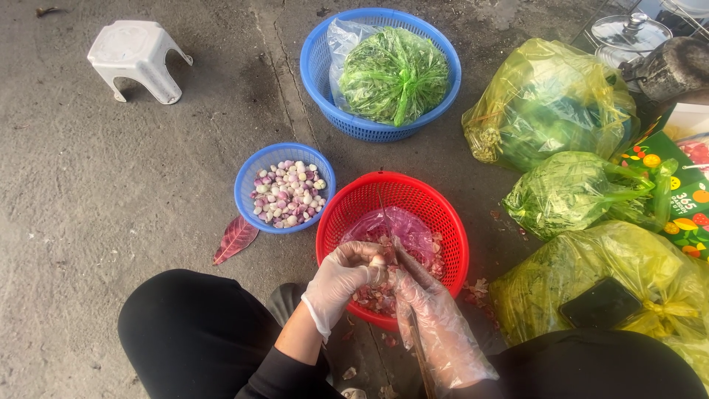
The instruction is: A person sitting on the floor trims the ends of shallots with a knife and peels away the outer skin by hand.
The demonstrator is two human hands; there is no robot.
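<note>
gloved, our left hand (341,279) pinches a shallot (378,261) over the red basket (436,214); our right hand (421,295) grips a knife (419,347) against it.

We wear thin disposable gloves: a whitish one on our left hand (341,282), a loose clear plastic one on our right hand (428,314). Black sleeves and black trousers.

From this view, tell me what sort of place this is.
Likely an outdoor food-prep spot on bare concrete ground: baskets such as the red basket sit on the floor, beside bagged greens and a low plastic stool.
</note>
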